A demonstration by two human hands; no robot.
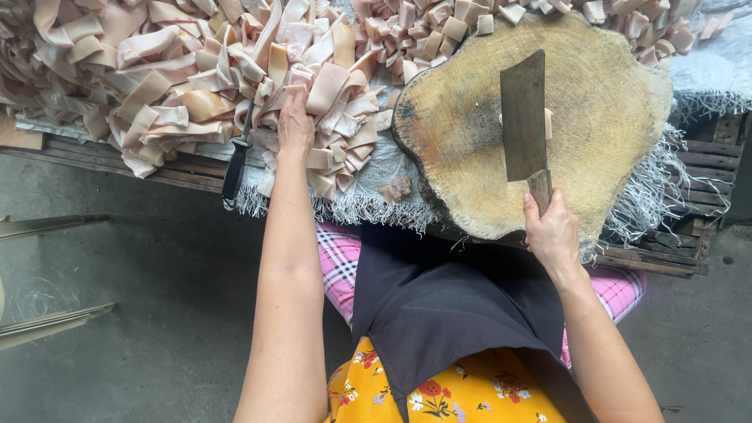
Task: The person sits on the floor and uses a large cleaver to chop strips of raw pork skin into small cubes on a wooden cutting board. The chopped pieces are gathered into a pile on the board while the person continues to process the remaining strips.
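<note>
A: Setting first. Low wooden tabletop [689,258] over a bare concrete floor [141,313], covered with a grey fringed cloth [392,168]. A round, worn chopping block [603,117] sits on it.

B: The hands?

A: Right hand [554,233] is closed around the handle of a cleaver [523,117], its blade lying over the block. Left hand [294,125] is stretched out, fingers spread flat on a heap of pale pink skin strips [157,78], to the left of the block.

B: Progress?

A: Judged partway. A pile of small cut squares [439,31] lies beyond the block's far edge. One small piece [548,124] shows beside the blade; otherwise the block is bare. The uncut heap looks large, so much remains.

B: Anything else?

A: A dark-handled knife [235,168] rests by the left hand at the tabletop edge.
</note>
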